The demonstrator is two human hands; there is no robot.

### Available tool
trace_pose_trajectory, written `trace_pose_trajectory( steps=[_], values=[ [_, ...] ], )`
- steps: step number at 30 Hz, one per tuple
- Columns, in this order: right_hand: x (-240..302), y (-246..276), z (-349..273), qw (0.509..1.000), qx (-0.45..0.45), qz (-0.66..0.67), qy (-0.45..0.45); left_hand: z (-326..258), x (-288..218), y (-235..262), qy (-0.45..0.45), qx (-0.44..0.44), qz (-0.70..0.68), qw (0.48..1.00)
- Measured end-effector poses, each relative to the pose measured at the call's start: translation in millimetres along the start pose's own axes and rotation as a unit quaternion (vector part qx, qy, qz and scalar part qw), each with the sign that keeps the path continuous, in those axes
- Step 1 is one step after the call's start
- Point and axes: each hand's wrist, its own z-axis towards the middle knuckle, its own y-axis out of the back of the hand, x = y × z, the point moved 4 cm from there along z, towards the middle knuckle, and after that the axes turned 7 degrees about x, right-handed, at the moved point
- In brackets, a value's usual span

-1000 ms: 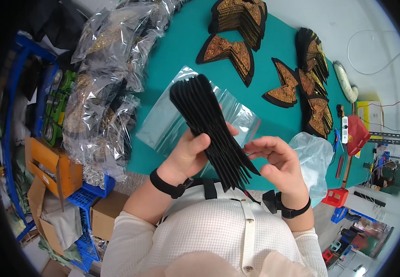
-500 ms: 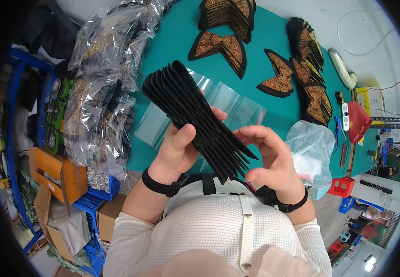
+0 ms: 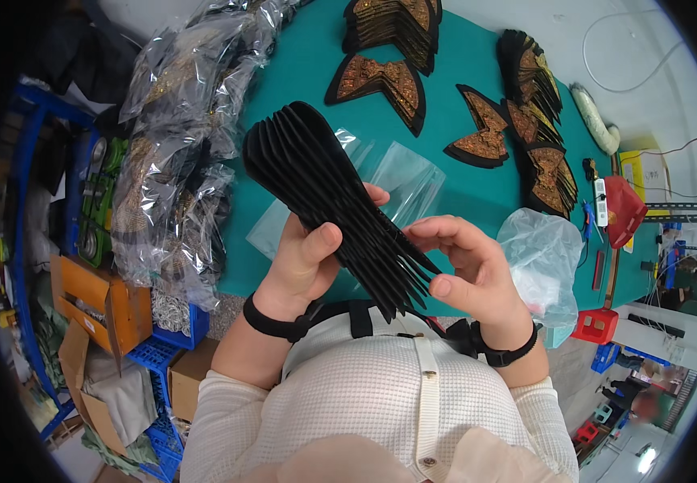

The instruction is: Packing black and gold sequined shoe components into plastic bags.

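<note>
My left hand (image 3: 301, 262) is closed around the narrow middle of a stack of black bow-shaped fabric pieces (image 3: 304, 165), thumb on the near side and fingertips showing behind. The stack is tilted, and its lower ends fan apart toward my body. At that fanned edge is my right hand (image 3: 481, 278), fingers curved and spread from the thumb; whether the fingertips touch the pieces I cannot tell. Beneath the stack, clear plastic bags (image 3: 409, 181) lie flat on the green table (image 3: 284, 88).
Stacks of brown-gold patterned bow-shaped pieces (image 3: 384, 84) lie at the far side, with others (image 3: 477, 133) to the right. Packed plastic bags (image 3: 171, 161) are piled along the left. A crumpled clear bag (image 3: 537, 258) sits by my right hand. Boxes (image 3: 95, 298) stand lower left.
The stack has turned slightly, showing more of its rounded upper ends. My right thumb has moved up a little toward the fanned edge.
</note>
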Motion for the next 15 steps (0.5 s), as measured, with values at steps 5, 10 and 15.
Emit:
trace_pose_trajectory(
  steps=[5, 10, 15],
  values=[
    [3, 0, 0, 0.997, -0.051, 0.041, 0.036, 2, 0, -1, -0.002, -0.007, -0.021, 1.0],
    [18, -3, -3, 0.848, -0.083, -0.456, 0.258, 3, 6, 0, 0.016, -0.014, -0.088, 0.996],
    [16, -1, -1, 0.843, -0.015, -0.469, 0.261, 4, 11, 8, 0.033, -0.018, -0.142, 0.989]
  ],
)
